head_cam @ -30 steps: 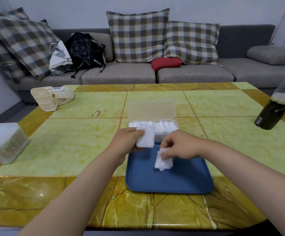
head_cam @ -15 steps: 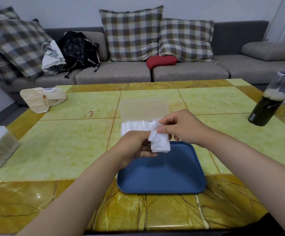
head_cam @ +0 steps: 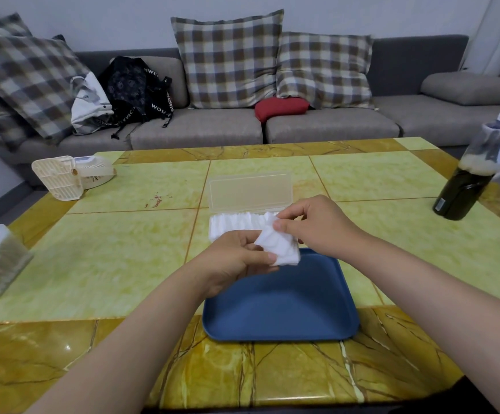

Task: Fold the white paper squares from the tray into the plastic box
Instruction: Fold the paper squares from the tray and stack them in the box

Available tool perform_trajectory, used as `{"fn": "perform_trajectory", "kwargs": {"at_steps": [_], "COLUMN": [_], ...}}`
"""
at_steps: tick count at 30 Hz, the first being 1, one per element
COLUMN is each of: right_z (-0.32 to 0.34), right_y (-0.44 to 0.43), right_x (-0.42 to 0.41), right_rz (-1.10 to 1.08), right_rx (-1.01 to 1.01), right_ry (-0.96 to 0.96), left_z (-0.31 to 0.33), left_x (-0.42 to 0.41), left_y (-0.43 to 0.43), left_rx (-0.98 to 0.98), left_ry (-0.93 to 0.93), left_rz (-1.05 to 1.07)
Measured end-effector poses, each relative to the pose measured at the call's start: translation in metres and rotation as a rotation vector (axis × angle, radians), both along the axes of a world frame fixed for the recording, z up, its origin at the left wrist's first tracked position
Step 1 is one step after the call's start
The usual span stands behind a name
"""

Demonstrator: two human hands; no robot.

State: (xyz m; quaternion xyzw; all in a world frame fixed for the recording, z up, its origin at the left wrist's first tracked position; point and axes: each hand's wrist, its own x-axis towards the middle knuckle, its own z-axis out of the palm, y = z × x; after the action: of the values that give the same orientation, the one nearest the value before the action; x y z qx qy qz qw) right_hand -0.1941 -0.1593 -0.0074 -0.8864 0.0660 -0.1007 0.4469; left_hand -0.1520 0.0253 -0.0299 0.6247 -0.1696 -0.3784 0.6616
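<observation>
1. Head view: both hands are up above the far end of the blue tray, and they share one white paper square.
2. The left hand pinches the low edge of the square with thumb and fingers. The right hand pinches the top corner between thumb and first finger.
3. The square is in the air — not on the tray and not in the box. It looks crumpled and partly bent over, so I think the fold is in the middle of being made.
4. The plastic box sits just past the tray with its clear lid standing open. A row of folded white pieces fills most of it. The right end is hidden by the hands.
5. The tray looks bare where it shows, so this may be one of the last squares.
6. The paper looks very light, soft and floppy — it could tear or crease. I would hold it gently by its edges and corners.
</observation>
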Motion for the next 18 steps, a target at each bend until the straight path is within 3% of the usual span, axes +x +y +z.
{"fn": "perform_trajectory", "kwargs": {"at_steps": [7, 13, 18], "right_z": [-0.002, -0.001, 0.012], "right_y": [0.001, 0.005, -0.001], "right_x": [0.000, -0.002, 0.001], "right_rz": [-0.018, -0.114, -0.220], "right_rx": [0.044, 0.265, 0.279], "right_ry": [-0.028, -0.081, -0.202], "left_z": [0.005, 0.005, 0.004], "left_x": [0.001, 0.002, 0.005], "left_y": [0.002, 0.003, 0.005], "left_rx": [-0.089, -0.050, -0.009], "left_ry": [0.044, 0.012, -0.007], "left_rz": [-0.019, 0.027, 0.031]}}
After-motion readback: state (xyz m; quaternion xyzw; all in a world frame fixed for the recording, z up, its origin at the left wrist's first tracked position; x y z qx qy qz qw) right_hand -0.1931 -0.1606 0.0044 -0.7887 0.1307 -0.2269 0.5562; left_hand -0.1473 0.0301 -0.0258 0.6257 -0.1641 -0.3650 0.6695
